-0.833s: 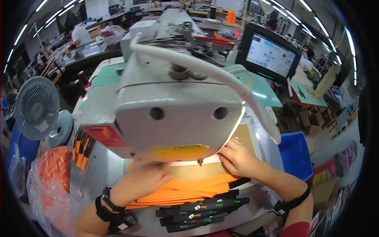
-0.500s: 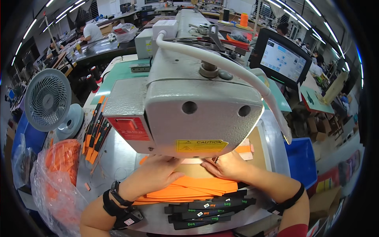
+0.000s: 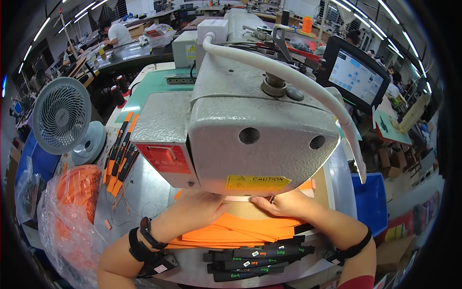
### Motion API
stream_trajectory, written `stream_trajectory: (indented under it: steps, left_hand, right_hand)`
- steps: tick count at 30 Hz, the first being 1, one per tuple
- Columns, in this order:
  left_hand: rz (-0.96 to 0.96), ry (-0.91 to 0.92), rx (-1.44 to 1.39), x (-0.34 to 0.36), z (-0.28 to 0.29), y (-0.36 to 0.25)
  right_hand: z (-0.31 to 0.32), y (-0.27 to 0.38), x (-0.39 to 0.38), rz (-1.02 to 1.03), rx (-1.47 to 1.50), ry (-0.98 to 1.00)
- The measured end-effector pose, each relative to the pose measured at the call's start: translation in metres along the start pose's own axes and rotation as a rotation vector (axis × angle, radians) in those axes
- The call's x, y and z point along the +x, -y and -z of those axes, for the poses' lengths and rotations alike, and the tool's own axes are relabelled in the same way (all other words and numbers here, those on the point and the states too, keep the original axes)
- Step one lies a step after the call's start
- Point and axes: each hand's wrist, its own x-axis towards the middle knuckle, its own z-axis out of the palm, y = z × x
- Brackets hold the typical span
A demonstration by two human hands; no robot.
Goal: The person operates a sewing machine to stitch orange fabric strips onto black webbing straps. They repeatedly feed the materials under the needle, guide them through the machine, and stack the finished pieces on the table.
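Both my hands reach under the grey head of a sewing machine (image 3: 262, 144), which covers most of my fingertips. My left hand (image 3: 201, 208) lies flat with its thumb stretched out, beside a pale narrow strip (image 3: 237, 198). On the right end of that strip rests the stretched-out thumb of my right hand (image 3: 286, 204), which wears a ring. Below them is a tan board (image 3: 240, 209). A fanned stack of orange fabric strips (image 3: 231, 230) lies nearer me. In front of it are piled several black printed straps (image 3: 255, 262).
Black-and-orange straps (image 3: 119, 161) lie at the left, near a fan (image 3: 62, 118) and a clear plastic bag (image 3: 50, 207) around orange material. A screen (image 3: 353, 72) stands at the far right, a blue bin (image 3: 368, 202) below. A white cable conduit (image 3: 288, 67) arches over the machine. Another person (image 3: 118, 34) works behind.
The view has shifted slightly, so the machine sits further right in it. My right hand appears a little further right; both hands stay under the machine head.
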Motion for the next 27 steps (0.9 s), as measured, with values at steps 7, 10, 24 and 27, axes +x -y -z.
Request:
stream_trajectory:
  steps: [7, 10, 24, 27]
  left_hand:
    - [0.000, 0.038, 0.098, 0.004, 0.008, -0.007]
    - [-0.036, 0.011, 0.124, 0.002, 0.007, -0.003]
    - [-0.108, -0.013, 0.073, -0.003, 0.010, -0.004]
    - [-0.098, 0.000, 0.075, -0.004, 0.010, -0.005]
  right_hand:
    - [-0.004, -0.005, -0.003, 0.012, -0.086, 0.025]
    - [-0.005, -0.007, -0.004, 0.083, -0.092, -0.035]
    - [-0.007, -0.010, -0.011, 0.133, -0.099, -0.121]
    - [-0.010, -0.010, -0.010, 0.144, -0.102, -0.139]
